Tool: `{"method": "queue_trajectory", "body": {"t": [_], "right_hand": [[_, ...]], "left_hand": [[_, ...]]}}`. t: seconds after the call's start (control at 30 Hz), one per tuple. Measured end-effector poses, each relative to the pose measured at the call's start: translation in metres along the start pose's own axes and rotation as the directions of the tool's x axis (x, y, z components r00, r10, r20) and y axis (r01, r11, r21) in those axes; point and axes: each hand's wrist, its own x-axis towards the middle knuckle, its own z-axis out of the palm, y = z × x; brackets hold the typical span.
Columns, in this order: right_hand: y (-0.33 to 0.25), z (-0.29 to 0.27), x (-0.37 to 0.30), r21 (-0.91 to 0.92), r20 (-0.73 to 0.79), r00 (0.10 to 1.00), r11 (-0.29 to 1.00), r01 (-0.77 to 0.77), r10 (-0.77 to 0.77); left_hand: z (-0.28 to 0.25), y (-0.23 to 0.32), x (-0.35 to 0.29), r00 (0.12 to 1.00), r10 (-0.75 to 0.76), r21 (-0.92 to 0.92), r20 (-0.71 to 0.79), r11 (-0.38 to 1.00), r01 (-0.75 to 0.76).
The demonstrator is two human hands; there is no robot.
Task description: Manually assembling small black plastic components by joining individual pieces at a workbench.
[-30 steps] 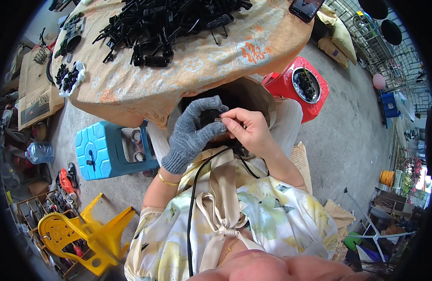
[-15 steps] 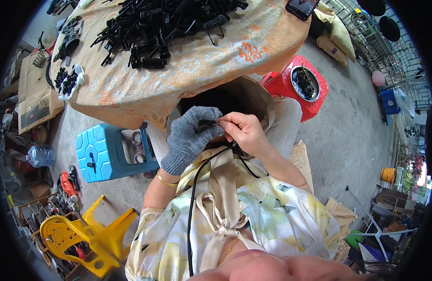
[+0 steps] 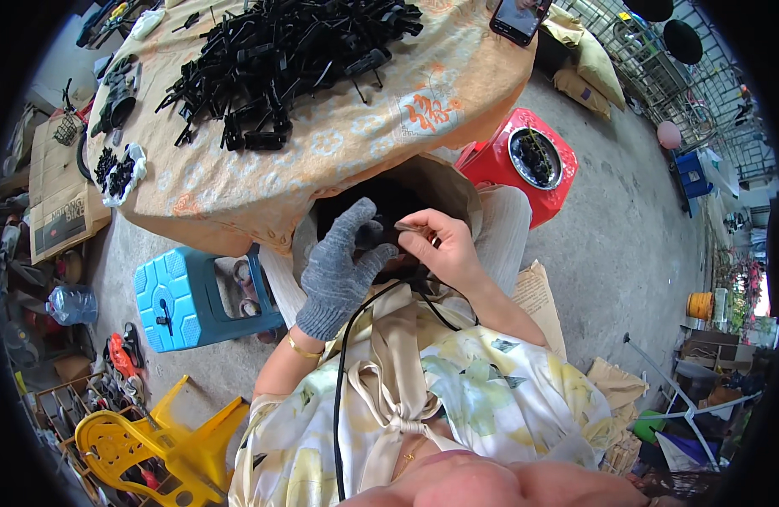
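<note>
My left hand (image 3: 343, 266), in a grey knitted glove, is held over the sack with its thumb and fingers apart; nothing shows clearly between them. Close to its right, my bare right hand (image 3: 444, 247) has thumb and forefinger pinched on a small, thin, greyish-brown piece (image 3: 416, 228), too small to name. Below both hands an open beige sack (image 3: 453, 182) stands between my knees, its inside dark. Ahead on the cloth-covered table (image 3: 338, 139) lies a heap of black plastic parts (image 3: 279, 63).
At the table's left edge sits a white bag (image 3: 137, 173) of small black pieces. A phone (image 3: 518, 19) lies at its right edge. A blue stool (image 3: 174, 300) and yellow chair (image 3: 144, 448) are on my left, a red stool with a bowl (image 3: 537, 160) on my right.
My hands were together at the fingertips and have come apart, the left glove's fingers spreading. The view has shifted slightly, with the table now lower in it.
</note>
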Motion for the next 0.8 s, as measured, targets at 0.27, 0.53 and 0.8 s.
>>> {"method": "queue_trajectory", "body": {"t": [0.27, 0.53, 0.8], "right_hand": [[-0.008, -0.004, 0.005, -0.441, 0.128, 0.958, 0.850, 0.287, -0.256], [-0.020, -0.024, 0.002, -0.053, 0.185, 0.966, 0.979, 0.195, -0.182], [-0.015, -0.014, 0.006, -0.046, 0.367, 0.886, 0.945, 0.323, -0.284]], "left_hand": [[0.000, 0.017, 0.002, 0.963, 0.215, 0.399, 0.160, 0.878, -0.263], [-0.014, 0.026, -0.004, 0.835, -0.232, -0.644, 0.499, 0.546, 0.537], [-0.008, 0.007, -0.007, 0.793, -0.207, -0.614, 0.573, 0.533, 0.582]]}}
